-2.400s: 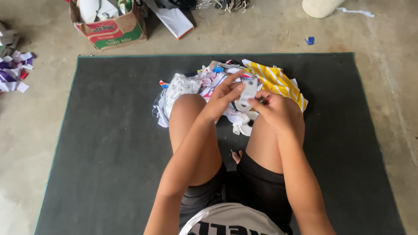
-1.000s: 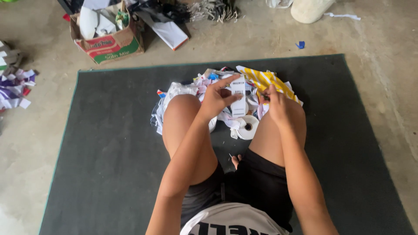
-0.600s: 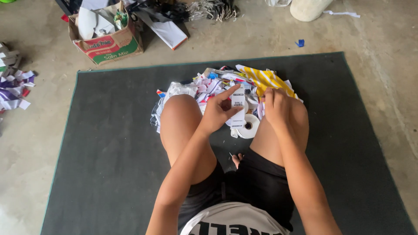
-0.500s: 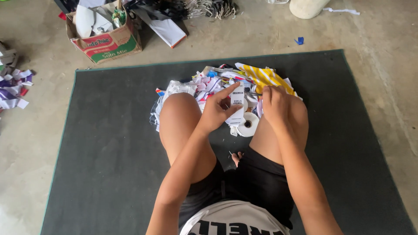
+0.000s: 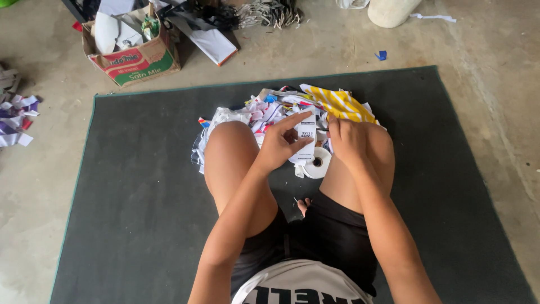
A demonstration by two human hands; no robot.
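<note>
The left hand [image 5: 279, 147] pinches a small white card [image 5: 305, 138] by its left edge, thumb under and fingers over, holding it above a tape roll [image 5: 318, 162] between the knees. The right hand [image 5: 347, 141] curls loosely at the card's right edge; whether it grips I cannot tell. The card looks light, thin and bendable (easily creased), so edges seem the best hold.

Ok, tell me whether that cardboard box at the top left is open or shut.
Open. The cardboard box has its top flaps up, and white paper and other scraps show inside it on the concrete floor.
</note>
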